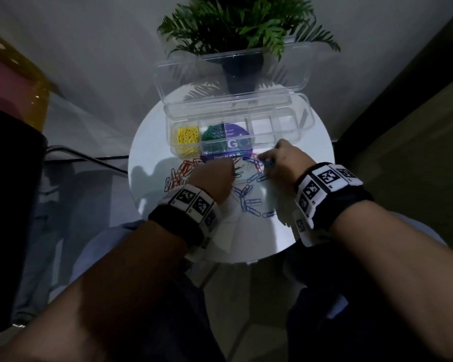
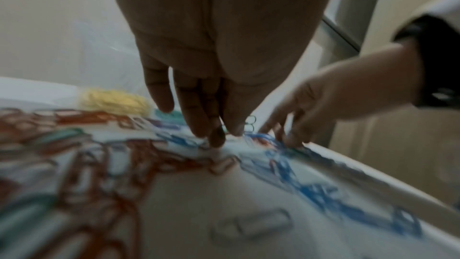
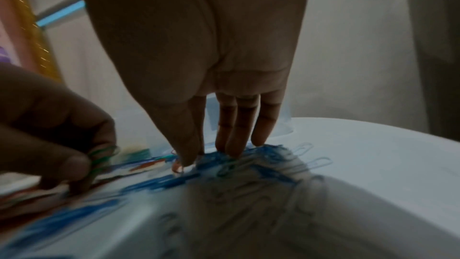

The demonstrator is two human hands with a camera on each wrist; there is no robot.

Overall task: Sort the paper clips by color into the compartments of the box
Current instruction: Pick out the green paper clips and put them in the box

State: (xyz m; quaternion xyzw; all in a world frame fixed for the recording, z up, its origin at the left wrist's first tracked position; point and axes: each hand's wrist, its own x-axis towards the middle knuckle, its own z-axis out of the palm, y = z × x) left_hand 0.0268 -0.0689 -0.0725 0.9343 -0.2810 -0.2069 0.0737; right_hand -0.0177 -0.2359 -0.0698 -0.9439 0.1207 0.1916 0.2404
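Left hand [image 3: 57, 135] pinches green clips [image 3: 99, 160]; right hand [image 1: 285, 159], fingers straight, presses on blue clips [image 1: 249, 197] on table [image 1: 298, 131] w/ red clips [image 1: 179, 173], beside box [image 1: 280, 126]. Take one colour only, lift clear, drop in its own compartment.

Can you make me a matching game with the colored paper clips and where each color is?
Things:
1. yellow wire paper clips
2. red wire paper clips
3. blue wire paper clips
4. green wire paper clips held by the left hand

Places:
A. loose on the round white table, under and near the right hand
B. in the leftmost compartment of the clear plastic box
C. pinched in the left hand
D. loose on the table's left side

Pairs: 1-B, 2-D, 3-A, 4-C
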